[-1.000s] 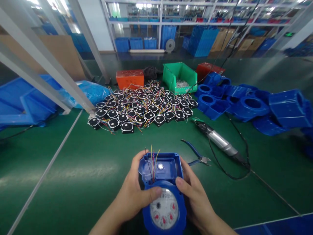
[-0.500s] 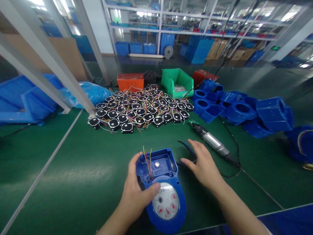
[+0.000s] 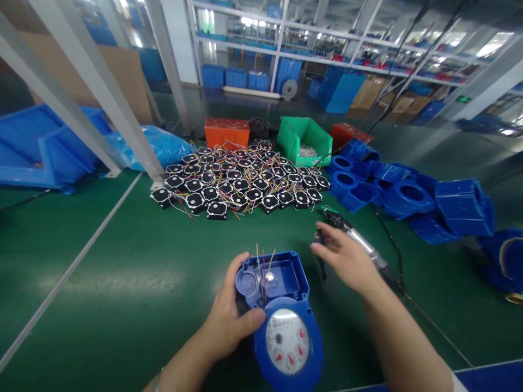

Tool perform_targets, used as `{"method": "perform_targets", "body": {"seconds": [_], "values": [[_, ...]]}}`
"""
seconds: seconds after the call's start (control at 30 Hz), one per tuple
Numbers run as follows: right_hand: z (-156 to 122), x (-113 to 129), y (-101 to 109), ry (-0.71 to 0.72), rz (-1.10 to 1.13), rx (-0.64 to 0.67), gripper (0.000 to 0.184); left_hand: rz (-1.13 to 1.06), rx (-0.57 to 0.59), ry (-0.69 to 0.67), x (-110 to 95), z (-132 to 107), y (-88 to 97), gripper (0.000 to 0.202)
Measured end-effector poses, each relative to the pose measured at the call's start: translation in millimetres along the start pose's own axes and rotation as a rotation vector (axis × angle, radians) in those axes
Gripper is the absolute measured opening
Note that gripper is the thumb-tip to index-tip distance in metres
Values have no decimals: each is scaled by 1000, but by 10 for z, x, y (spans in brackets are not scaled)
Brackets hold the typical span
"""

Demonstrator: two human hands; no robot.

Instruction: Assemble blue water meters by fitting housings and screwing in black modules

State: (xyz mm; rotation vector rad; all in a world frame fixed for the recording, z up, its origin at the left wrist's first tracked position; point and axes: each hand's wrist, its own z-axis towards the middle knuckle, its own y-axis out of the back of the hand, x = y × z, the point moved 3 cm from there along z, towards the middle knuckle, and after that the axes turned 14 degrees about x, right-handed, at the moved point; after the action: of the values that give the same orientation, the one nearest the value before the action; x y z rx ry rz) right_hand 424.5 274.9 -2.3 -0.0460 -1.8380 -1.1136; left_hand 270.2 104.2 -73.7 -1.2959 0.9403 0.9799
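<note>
Left hand (image 3: 229,321) grips the blue meter (image 3: 281,321); right hand (image 3: 347,261) closes on pliers (image 3: 321,256).

The one camera sits on my head, looking forward and down across the green bench (image 3: 102,283). My hands (image 3: 229,321) lie close at the bottom edge; shelving (image 3: 286,43) stands far off at the top.

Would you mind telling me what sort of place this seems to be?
Most likely a factory assembly bench for water meters: a heap of small black wired modules, a pile of blue plastic housings, and stacked blue crates along shelving behind the green table.
</note>
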Motion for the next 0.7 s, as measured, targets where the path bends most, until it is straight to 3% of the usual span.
{"method": "perform_targets", "body": {"seconds": [0.1, 0.2, 0.27, 0.37, 0.7], "values": [[-160, 424, 240, 335, 597, -126, 43, -47, 11, -16, 14, 1, 8, 89], [-274, 808, 186, 531, 770, -62, 39, -47, 8, -25, 17, 0, 11, 87], [-274, 912, 22, 552, 764, 50, 40, -27, 0, -33, 13, -1, 15, 84], [-205, 865, -213, 517, 746, 183, 40, 3, -9, -32, 11, -3, 25, 84], [-127, 724, -364, 481, 745, 221, 40, -7, 15, -28, -10, 6, 23, 81]]}}
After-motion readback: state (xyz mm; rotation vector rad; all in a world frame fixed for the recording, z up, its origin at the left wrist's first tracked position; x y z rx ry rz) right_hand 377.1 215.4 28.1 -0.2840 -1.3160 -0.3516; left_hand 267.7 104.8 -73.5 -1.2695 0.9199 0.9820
